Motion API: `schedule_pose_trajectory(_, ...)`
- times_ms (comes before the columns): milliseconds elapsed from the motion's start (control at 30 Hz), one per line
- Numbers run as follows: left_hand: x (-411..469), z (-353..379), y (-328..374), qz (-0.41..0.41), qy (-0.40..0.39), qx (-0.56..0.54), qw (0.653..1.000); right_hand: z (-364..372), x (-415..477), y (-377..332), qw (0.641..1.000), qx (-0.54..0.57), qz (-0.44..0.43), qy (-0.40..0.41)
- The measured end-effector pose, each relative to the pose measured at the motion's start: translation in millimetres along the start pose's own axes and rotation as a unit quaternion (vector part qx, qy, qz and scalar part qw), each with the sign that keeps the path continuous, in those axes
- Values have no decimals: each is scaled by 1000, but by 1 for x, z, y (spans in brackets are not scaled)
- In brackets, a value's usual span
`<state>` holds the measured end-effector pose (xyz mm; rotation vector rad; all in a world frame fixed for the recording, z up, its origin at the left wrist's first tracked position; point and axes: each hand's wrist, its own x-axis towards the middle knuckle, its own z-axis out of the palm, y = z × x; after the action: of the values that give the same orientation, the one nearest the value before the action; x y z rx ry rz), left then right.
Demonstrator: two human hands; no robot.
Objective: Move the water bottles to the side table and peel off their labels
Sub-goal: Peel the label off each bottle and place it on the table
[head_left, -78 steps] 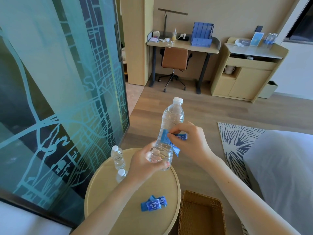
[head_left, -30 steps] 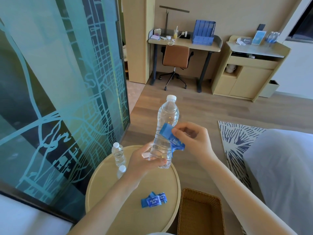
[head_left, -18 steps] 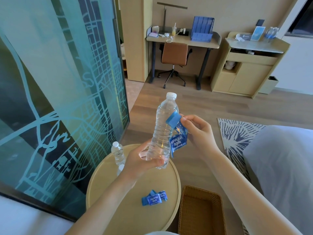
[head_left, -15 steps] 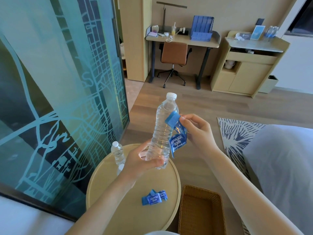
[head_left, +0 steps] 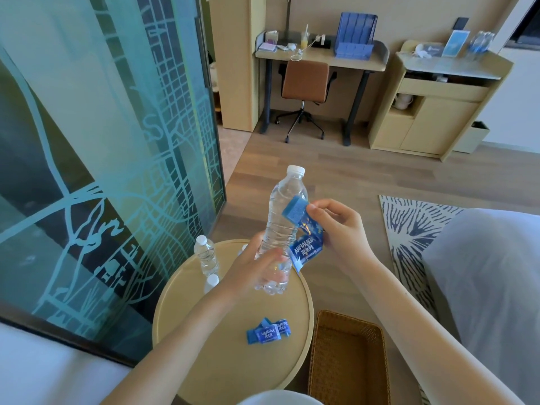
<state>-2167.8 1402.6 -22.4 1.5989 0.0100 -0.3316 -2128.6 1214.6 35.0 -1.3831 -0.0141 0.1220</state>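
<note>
Above the round side table (head_left: 187, 331), the left hand (head_left: 257, 270) grips the lower body of a clear water bottle (head_left: 285, 206), tilted, white cap on. The right hand (head_left: 339, 229) pinches the blue label (head_left: 305, 244) between thumb and fingers. The label hangs mostly loose beside the bottle; can't tell if an edge is stuck.

Progress: bare bottles (head_left: 206, 255) stand at the table's far left, two visible, maybe a third hidden behind the left hand. Crumpled peeled labels (head_left: 268, 331) lie near the front of the tabletop. The far cabinet (head_left: 438, 118) holds what look like more blue-labelled bottles (head_left: 480, 42), too blurry to count, so probably more to fetch.

Readable: "AQUAFINA", upside down on the held label and upright on the table scraps. Smaller print illegible.
</note>
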Motion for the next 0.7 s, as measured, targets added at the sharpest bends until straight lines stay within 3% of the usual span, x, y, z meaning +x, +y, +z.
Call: schedule_pose_trajectory(700,-3,-20,-35,-9,126,48,991,14,7,34,997,28,48,-62)
